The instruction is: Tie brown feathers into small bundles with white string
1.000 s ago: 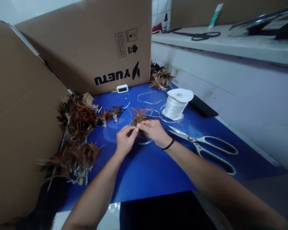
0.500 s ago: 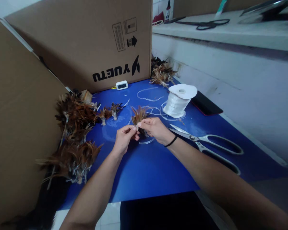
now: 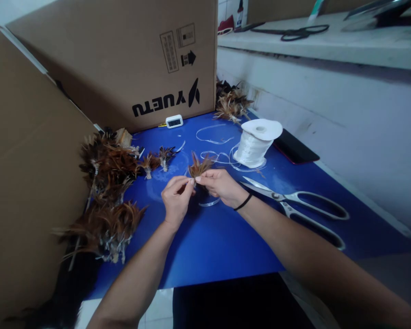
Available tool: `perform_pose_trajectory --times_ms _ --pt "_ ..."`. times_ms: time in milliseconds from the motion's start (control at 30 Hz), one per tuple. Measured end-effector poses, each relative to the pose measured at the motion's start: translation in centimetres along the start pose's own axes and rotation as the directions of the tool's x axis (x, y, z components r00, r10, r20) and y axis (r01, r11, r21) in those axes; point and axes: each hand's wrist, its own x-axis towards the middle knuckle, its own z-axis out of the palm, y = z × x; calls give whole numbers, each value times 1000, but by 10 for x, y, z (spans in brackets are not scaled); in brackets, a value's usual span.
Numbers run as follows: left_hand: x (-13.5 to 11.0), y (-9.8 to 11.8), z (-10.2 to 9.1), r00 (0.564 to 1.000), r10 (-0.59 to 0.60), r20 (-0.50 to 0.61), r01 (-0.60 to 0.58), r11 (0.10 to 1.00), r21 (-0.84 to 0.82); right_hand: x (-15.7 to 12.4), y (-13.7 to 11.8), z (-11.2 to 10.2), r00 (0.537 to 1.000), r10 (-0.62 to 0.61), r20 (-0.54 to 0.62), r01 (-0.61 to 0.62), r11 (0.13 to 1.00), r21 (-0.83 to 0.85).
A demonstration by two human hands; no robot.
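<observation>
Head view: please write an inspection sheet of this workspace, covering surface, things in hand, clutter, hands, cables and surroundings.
Surface: blue tabletop, pale smudges.
Things in hand: one brown feather bunch.
Clutter: white spool, upright; silver scissors, partly open; feather piles at left.
Hands: right hand pinches the bunch; left hand pinches at its base.
Cables: nothing seen.
Surroundings: cardboard behind and at left; ledge at right, bearing black scissors.
</observation>
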Motion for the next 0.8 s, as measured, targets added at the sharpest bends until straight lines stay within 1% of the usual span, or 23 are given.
perform_pose_trajectory --times_ms 67,200,300,467,533,667,800 --pt "-1 0 1 1000 1 3 -1 999 -41 0 0 0 999 42 27 -43 999 33" --pt "-1 -2 3 998 -49 32 54 987 -151 0 1 -3 992 93 83 -98 993 66" --pt "-1 -2 3 998 -29 57 40 979 -200 1 3 -5 983 115 142 -127 989 78" --pt "-2 -1 4 996 49 76 -36 985 -168 0 2 -6 971 188 144 -197 979 52" --pt "-2 -2 3 995 62 83 -47 984 -173 -1 0 -5 966 214 144 -221 975 31" --pt "-1 -2 3 990 14 140 13 982 -189 -2 -5 -6 951 262 167 -266 964 6" --pt "0 -1 3 980 -30 198 67 981 -182 -2 -10 -11 945 286 157 -289 957 -9"
